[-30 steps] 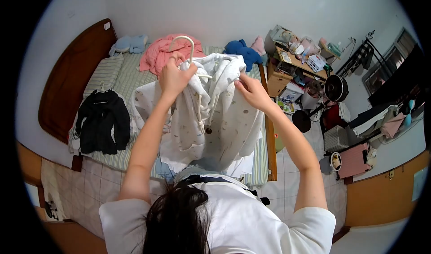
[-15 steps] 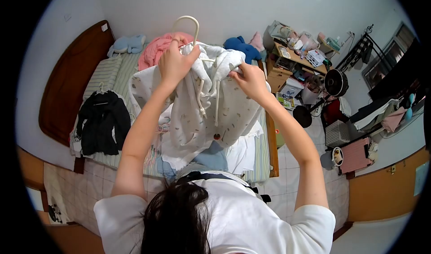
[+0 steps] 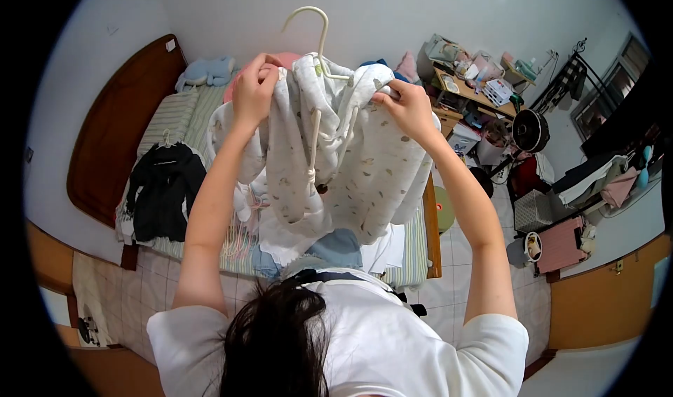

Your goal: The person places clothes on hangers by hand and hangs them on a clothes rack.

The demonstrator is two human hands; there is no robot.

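Observation:
A white hooded jacket with a small leaf-like print and hanging drawstrings is held up in front of me. A cream hanger sits inside its neck, the hook sticking up above the collar. My left hand is closed on the cloth at the jacket's left shoulder. On the other side, my right hand pinches the right shoulder, with thumb and fingers pressed together. Most of the hanger's arms are hidden under the fabric.
Behind the jacket is a bed with a wooden headboard. A black jacket on a hanger lies on its left side. Blue and white clothes lie near its front edge. A cluttered desk and a black fan stand at right.
My left hand has left the hanger's neck and moved left onto the jacket's shoulder. The hanger hook now stands higher and further right. My right hand has shifted slightly right.

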